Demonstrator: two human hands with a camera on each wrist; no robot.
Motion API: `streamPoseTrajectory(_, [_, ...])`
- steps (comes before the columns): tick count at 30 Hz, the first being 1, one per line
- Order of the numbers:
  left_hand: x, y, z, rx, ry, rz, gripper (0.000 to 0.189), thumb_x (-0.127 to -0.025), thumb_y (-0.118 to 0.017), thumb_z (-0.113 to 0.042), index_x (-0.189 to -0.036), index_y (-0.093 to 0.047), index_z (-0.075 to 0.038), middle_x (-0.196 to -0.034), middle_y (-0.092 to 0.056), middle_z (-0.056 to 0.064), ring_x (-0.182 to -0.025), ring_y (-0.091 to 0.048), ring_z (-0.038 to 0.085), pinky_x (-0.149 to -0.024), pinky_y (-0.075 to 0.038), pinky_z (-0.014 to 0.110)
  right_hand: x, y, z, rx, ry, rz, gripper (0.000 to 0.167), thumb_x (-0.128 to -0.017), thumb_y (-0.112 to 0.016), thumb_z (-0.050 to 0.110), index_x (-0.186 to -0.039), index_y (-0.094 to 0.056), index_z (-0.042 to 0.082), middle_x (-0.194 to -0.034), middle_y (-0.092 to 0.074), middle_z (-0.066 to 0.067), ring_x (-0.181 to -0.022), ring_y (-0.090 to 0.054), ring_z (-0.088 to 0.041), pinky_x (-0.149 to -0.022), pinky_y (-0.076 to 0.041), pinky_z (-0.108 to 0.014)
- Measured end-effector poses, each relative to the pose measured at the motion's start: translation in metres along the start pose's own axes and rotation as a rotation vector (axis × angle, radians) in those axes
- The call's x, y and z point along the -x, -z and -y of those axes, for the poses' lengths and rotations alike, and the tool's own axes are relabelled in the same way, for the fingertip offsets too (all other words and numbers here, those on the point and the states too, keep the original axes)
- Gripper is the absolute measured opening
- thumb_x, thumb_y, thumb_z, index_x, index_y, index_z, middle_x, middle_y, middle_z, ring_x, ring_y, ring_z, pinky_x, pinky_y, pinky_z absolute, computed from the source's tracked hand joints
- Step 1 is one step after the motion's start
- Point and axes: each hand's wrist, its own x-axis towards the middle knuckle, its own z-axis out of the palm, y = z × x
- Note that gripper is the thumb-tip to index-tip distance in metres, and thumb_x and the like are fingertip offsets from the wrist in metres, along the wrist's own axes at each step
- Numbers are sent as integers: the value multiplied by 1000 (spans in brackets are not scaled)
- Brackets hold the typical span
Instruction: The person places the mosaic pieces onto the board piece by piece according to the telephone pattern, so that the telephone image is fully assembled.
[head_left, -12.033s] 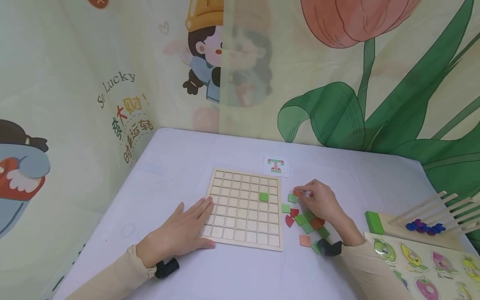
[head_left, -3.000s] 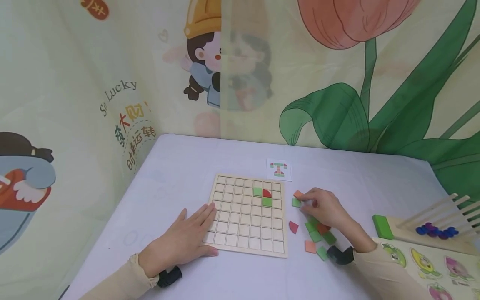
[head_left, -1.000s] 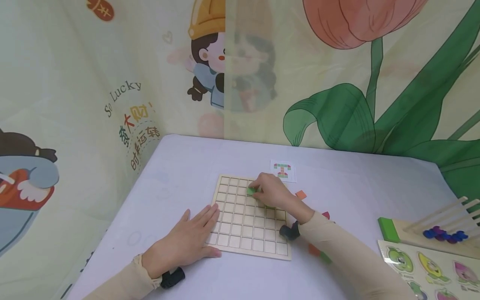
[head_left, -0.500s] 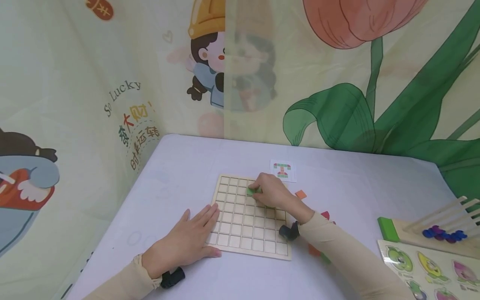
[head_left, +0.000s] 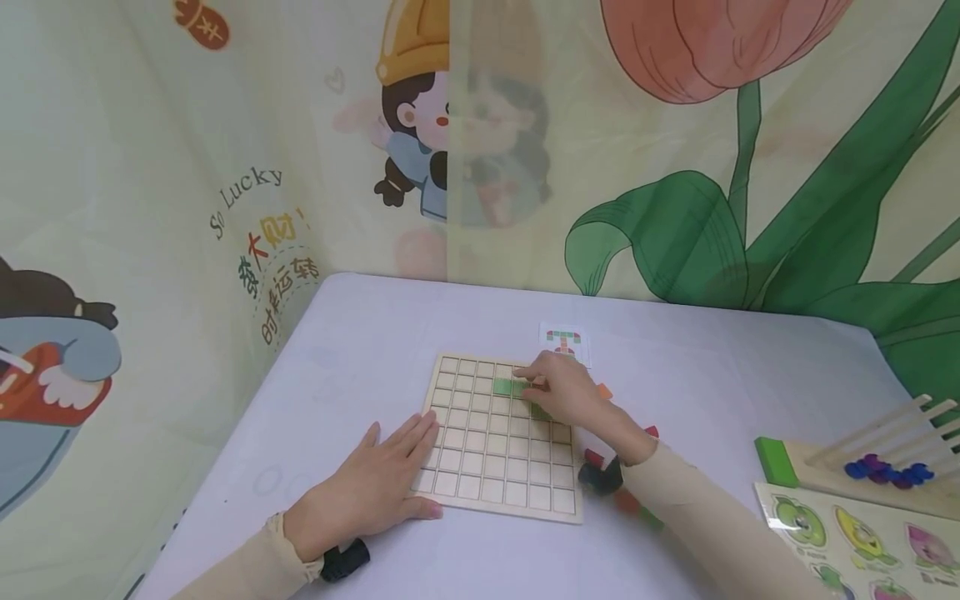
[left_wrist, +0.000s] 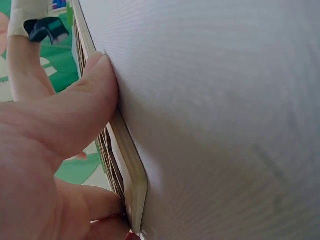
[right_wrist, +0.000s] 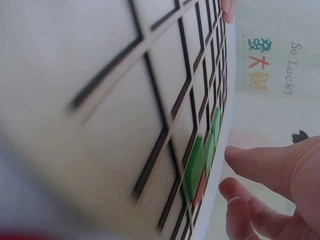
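A square wooden grid board (head_left: 483, 462) lies on the white table. My left hand (head_left: 363, 487) rests along its left side, fingers straight; in the left wrist view the thumb (left_wrist: 85, 107) touches the board's edge (left_wrist: 132, 165). Over the upper right cells is my right hand (head_left: 564, 387), partly covering them. In the right wrist view, its thumb and fingers (right_wrist: 252, 167) are apart with nothing between them. Two green square tiles (head_left: 503, 387) sit side by side in one row. The right wrist view also shows a nearer green tile (right_wrist: 195, 165) and a red piece (right_wrist: 200, 187) in cells.
Behind the board lies a small pattern card (head_left: 551, 337). Right of it are an orange tile (head_left: 604, 392), a red piece (head_left: 593, 457) and others partly hidden by the right forearm. Farther right stand a rod rack (head_left: 825, 458) with blue and purple beads and a fruit-picture board (head_left: 862, 529).
Over these frames, green tiles and a red piece have come onto the board. Since half a second ago, my right hand has let go of a green tile and moved slightly right. My left hand stays.
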Motion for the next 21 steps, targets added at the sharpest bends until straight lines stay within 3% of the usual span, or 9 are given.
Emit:
streamPoseTrajectory(8, [-1, 2, -1, 5, 4, 13, 100, -91, -66, -62, -161, -27, -3, -173, -19, 11, -160, -21, 29, -121, -20, 71, 50, 32, -41, 47, -151, -85, 32, -92, -73, 11, -124, -75, 8, -105, -72, -11, -80, -56, -19, -65, -47, -27])
streamPoseTrajectory(15, [-3, 1, 0, 3, 1, 6, 102, -89, -67, -63, -161, -28, -2, -172, -20, 11, -160, -22, 30, -120, -21, 72, 93, 49, -63, 54, -337, -64, 36, -90, -78, 18, -124, -75, 7, -110, -70, -16, -81, -54, -21, -55, -50, -27])
streamPoseTrajectory(18, [-3, 1, 0, -1, -5, 7, 102, -89, -66, -64, -161, -28, -2, -172, -21, 12, -160, -22, 30, -119, -21, 73, 109, 48, -70, 50, -356, -43, 33, -89, -80, 17, -120, -77, 7, -103, -69, -11, -80, -53, -19, -54, -50, -25])
streamPoseTrajectory(21, [-3, 1, -1, 1, -7, 10, 102, -89, -66, -64, -161, -28, -1, -172, -21, 12, -160, -22, 30, -119, -21, 73, 121, 47, -74, 58, -322, -42, 28, -86, -81, 12, -114, -79, 7, -96, -68, -6, -79, -53, -17, -55, -48, -23])
